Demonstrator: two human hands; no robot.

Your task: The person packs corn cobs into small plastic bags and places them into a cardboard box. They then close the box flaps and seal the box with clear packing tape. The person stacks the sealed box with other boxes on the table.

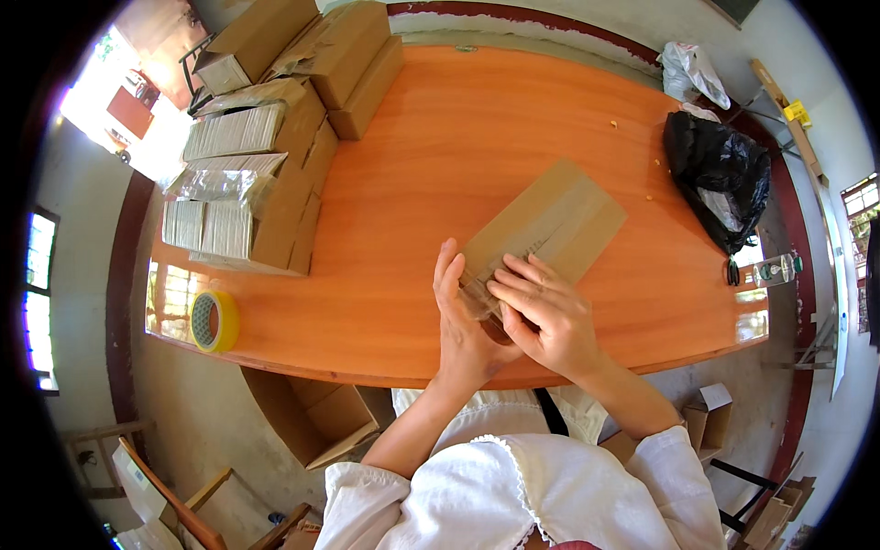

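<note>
A flat brown cardboard box (pixel 561 215) lies at a slant over the table, its far end pointing to the right. My left hand (pixel 463 316) cups the near left corner, fingers up along the side. Across the top of the same end lie the bent fingers of my right hand (pixel 545 312), pressing on the cardboard near some dark print. A shiny strip, apparently clear tape, shows at the near end between my hands. My palms hide the box's near edge and underside.
Stacked cardboard boxes (pixel 307 174) fill the table's (pixel 412 183) left side, some with white contents showing. A yellow tape roll (pixel 214 322) stands by the near left edge. To the right are a black plastic bag (pixel 720 170) and a clear bottle (pixel 777 269). Below sits an open carton (pixel 321 412).
</note>
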